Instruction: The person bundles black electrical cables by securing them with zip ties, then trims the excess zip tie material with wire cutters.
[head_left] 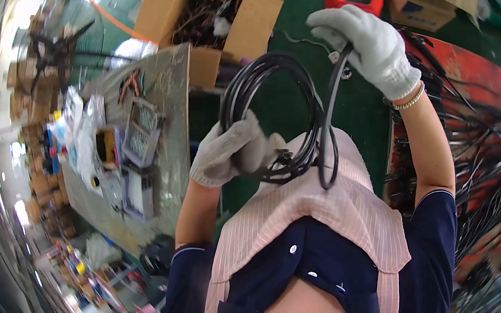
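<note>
A coil of black cable (232, 92) hangs in front of my apron, its several turns gathered into an upright ring. My left hand (235, 149), in a white knit glove, is closed around the lower left side of that ring. Higher up and to the right, my right hand (368, 50), gloved too, holds a length of the same cable (332, 97) between thumb and fingers. That length runs down from the right hand and loops back beside the coil. Small dark parts at the coil's bottom are blurred, and the thumb side of my right hand is partly hidden.
To my left stands a worktable (170, 106) with pliers (132, 84) and a bin of small metal parts (143, 127). An open cardboard box (254, 24) of brown scraps is ahead. On my right, many black cables (460, 142) lie over a red surface (471, 63).
</note>
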Motion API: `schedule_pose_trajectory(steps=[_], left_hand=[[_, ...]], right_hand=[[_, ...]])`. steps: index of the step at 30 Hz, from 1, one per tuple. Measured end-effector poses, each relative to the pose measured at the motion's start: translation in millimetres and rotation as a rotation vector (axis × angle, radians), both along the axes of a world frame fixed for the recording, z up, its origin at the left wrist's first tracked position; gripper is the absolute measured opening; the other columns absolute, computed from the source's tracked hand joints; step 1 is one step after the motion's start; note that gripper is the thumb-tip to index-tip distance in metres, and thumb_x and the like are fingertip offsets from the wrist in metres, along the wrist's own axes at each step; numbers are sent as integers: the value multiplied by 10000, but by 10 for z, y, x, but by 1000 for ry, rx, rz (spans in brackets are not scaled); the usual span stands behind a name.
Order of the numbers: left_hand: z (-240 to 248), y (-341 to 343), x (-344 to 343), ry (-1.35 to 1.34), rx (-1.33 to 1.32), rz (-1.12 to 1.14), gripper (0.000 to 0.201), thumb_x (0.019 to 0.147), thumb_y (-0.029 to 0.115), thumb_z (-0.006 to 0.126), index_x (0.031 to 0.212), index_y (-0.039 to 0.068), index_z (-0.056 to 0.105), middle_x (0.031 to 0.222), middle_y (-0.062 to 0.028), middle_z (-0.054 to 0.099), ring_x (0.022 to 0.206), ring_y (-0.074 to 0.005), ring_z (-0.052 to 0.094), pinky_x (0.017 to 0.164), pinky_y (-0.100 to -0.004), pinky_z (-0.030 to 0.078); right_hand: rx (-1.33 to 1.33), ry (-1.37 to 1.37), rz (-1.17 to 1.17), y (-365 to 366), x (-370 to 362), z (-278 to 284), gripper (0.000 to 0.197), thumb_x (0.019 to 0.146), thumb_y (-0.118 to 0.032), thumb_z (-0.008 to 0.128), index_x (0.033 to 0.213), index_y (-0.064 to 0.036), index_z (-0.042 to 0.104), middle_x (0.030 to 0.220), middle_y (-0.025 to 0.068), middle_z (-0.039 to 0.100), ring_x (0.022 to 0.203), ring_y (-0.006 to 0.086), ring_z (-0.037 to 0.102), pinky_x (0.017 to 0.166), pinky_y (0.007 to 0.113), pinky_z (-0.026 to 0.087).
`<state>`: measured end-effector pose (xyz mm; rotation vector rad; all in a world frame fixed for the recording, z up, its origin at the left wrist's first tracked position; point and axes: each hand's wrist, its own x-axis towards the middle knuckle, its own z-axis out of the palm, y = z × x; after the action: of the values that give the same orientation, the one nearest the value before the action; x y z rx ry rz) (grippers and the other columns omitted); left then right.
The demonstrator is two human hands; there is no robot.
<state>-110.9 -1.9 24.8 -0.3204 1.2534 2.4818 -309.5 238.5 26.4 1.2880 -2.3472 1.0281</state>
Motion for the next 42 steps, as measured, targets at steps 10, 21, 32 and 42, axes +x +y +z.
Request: schedule_pose_trajectory(steps=[10, 21, 32, 42], left_hand=[[-65, 123, 565, -88, 25, 365, 198, 964, 182, 598, 1085, 39, 536, 886, -143, 685, 826, -269, 686, 786, -419, 557], [-54, -116, 2087, -146, -181, 584, 279, 873, 182, 662, 1049, -24, 596, 719, -103, 635, 634, -200, 614, 633, -336, 495], [-57, 7, 3672, -412, -369, 1279, 134, 830, 123, 682, 864, 17, 607, 623, -39, 555, 525, -117, 506, 511, -300, 419], [-45, 39, 4247, -233, -243, 1275, 300, 922, 158, 632, 1165, -2, 561, 852, -71, 659, 738, -143, 637, 673, -299, 525]], right_hand=[[129, 159, 134, -1020, 387, -130, 373, 849, -186, 651, 1214, -197, 575, 883, 75, 633, 768, 285, 677, 609, 376, 535], [112, 49, 517, -1829, 929, -162, 460, 759, -47, 673, 1194, -182, 604, 892, 60, 663, 844, 278, 673, 684, 380, 541], [1295, 302, 875, -2300, 2204, -1059, 317, 905, -235, 554, 1168, -57, 545, 967, 193, 680, 908, 353, 693, 706, 437, 562], [367, 257, 1798, -3447, 4033, 359, 245, 767, -312, 735, 975, -193, 685, 955, 55, 664, 885, 278, 672, 743, 397, 535]])
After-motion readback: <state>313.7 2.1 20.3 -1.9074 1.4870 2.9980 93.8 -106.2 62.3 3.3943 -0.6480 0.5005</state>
